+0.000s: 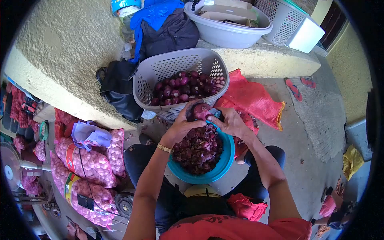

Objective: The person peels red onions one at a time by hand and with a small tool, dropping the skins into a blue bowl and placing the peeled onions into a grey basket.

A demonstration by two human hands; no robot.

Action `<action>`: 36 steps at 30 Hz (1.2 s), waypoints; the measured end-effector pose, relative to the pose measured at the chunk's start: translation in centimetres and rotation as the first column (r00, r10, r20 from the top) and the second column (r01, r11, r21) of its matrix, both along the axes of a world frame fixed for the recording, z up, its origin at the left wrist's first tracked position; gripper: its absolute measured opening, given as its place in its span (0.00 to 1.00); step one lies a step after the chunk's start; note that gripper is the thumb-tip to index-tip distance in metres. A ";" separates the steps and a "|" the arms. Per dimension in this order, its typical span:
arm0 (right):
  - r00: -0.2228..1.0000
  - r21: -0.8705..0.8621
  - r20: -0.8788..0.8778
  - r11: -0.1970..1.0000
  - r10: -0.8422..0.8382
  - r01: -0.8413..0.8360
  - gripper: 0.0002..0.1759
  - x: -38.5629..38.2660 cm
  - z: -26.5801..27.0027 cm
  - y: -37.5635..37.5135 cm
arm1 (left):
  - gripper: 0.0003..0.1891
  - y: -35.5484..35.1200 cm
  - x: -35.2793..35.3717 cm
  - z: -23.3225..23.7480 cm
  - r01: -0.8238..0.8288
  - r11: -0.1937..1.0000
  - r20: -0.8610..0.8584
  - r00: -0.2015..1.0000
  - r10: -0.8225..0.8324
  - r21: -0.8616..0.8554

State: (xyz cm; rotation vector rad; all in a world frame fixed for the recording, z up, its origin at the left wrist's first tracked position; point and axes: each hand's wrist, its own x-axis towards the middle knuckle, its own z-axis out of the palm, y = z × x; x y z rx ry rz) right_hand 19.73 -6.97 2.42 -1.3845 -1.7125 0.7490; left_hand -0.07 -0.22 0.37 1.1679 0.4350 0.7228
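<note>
My left hand (182,125) grips a red onion (200,110) above a blue bowl (224,162) heaped with dark purple onion skins (199,149). My right hand (230,122) presses against the same onion from the right with a small blade-like tool, mostly hidden by the fingers. A gold bracelet (164,148) sits on my left wrist. Just beyond the hands, a grey perforated basket (160,76) leans tilted and holds several peeled red onions (182,90).
Red mesh sacks (252,98) lie right of the basket. Pink net bags of onions (90,164) lie at left. A black bag (118,88), a grey tub (228,32) and a white basket (286,20) sit on and by a concrete ledge (264,60). Sandals (298,86) lie on the floor.
</note>
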 end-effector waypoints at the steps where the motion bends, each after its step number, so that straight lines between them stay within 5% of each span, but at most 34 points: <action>1: 1.000 0.000 0.000 1.000 -0.001 0.001 0.18 0.0 0.1 0.0 | 0.36 0.0 -0.1 0.0 0.016 0.997 0.043 0.999 -0.013 -0.074; 12: 0.998 -0.175 -0.012 0.983 0.061 -0.063 0.17 0.2 1.0 -0.3 | 0.34 0.1 -0.3 -0.2 0.022 0.998 0.050 0.999 -0.019 -0.052; 22: 0.996 -0.111 -0.049 0.990 0.079 -0.084 0.24 0.1 0.7 -0.2 | 0.36 0.3 -0.3 -0.3 -0.031 0.999 -0.032 0.999 0.032 0.029; 27: 0.989 0.003 0.129 0.997 0.073 -0.074 0.16 0.0 0.8 -0.3 | 0.36 0.3 -0.3 -0.3 -0.048 0.999 -0.024 0.999 0.048 0.022; 36: 0.982 -0.055 0.181 0.997 -0.046 0.057 0.20 0.5 0.8 -0.2 | 0.37 0.3 -0.1 -0.1 -0.047 0.999 -0.011 0.999 0.047 0.024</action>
